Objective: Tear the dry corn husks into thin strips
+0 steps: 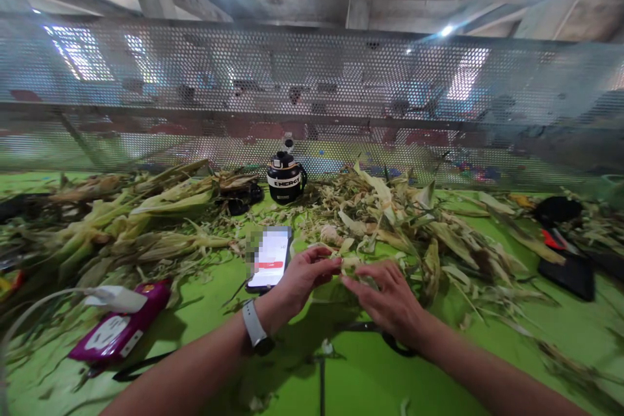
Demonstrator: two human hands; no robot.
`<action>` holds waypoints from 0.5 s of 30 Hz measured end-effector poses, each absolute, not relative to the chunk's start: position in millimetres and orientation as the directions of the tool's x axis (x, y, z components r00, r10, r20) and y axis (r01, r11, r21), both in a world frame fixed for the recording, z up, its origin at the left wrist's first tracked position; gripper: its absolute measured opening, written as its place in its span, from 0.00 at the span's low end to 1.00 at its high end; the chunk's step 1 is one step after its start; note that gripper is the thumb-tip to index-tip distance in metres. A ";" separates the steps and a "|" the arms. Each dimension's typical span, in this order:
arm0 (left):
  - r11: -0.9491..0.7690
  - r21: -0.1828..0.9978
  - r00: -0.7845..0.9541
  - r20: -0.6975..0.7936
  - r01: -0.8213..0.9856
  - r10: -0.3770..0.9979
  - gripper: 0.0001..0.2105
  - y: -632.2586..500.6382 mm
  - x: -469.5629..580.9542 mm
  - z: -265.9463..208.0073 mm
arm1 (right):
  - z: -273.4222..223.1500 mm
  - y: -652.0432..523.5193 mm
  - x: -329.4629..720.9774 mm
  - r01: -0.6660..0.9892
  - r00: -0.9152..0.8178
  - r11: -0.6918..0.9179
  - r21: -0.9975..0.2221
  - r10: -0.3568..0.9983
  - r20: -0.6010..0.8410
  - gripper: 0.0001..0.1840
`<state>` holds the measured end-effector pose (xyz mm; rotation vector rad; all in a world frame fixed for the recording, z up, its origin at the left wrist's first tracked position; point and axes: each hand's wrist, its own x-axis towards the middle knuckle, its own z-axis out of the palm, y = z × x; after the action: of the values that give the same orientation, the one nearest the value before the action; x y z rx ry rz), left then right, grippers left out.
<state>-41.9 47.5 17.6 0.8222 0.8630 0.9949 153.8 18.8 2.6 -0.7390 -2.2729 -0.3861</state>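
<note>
My left hand [307, 276], with a watch [257, 328] on its wrist, is closed in a pinch on a small pale piece of corn husk [350, 264]. The fingertips of my right hand [387, 296] close on the same piece from the other side. Its exact shape is hard to make out. Below my right hand lies a pair of scissors [359, 325], partly hidden by it. Left of my left hand a lit phone [273, 257] rests on the green table [361, 380]. A thin dark rod [322, 387] lies closer to me.
Heaps of corn husks lie to the left [160, 201] and right [390, 208]. A black jug [285, 179] stands between them. At left is a purple pack [119, 328] with a white charger [117, 298]. A black device [568, 276] lies at right. A perforated metal panel [331, 91] rises behind.
</note>
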 end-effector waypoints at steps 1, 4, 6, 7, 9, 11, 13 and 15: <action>0.317 0.887 0.300 -0.219 -0.335 0.929 0.16 47.2 -41.8 16.8 | 4.3 17.9 154.0 0.575 -0.637 0.812 0.104 0.363 0.680 0.21; 0.282 0.920 0.300 -0.197 -0.272 0.933 0.16 46.6 -41.5 16.0 | 7.4 15.4 152.6 0.513 -0.691 0.852 0.099 0.342 0.636 0.15; 0.252 0.936 0.294 -0.176 -0.247 0.940 0.16 46.8 -41.7 16.7 | 7.4 14.5 151.1 0.526 -0.674 0.848 0.061 0.372 0.639 0.14; 0.242 0.939 0.292 -0.166 -0.244 0.942 0.16 47.0 -41.9 17.0 | 7.1 14.3 150.5 0.543 -0.657 0.838 0.045 0.391 0.645 0.14; 0.235 0.940 0.295 -0.158 -0.246 0.942 0.15 47.7 -42.3 16.7 | 6.5 14.0 149.7 0.568 -0.636 0.822 0.028 0.418 0.648 0.13; 0.234 0.944 0.294 -0.161 -0.234 0.942 0.15 48.1 -42.3 14.7 | 6.8 13.4 149.5 0.557 -0.648 0.830 0.038 0.405 0.645 0.12; 0.213 0.959 0.300 -0.151 -0.185 0.942 0.15 47.5 -41.9 11.8 | 8.2 12.4 149.8 0.518 -0.678 0.853 0.067 0.362 0.640 0.12; 0.124 0.988 0.320 -0.088 -0.094 0.943 0.15 45.5 -41.3 9.6 | 10.7 12.1 150.6 0.505 -0.663 0.861 0.064 0.339 0.667 0.12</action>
<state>-41.3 45.5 9.6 1.1851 0.9426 0.9483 150.6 12.1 10.7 -0.6088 -2.3549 -0.3200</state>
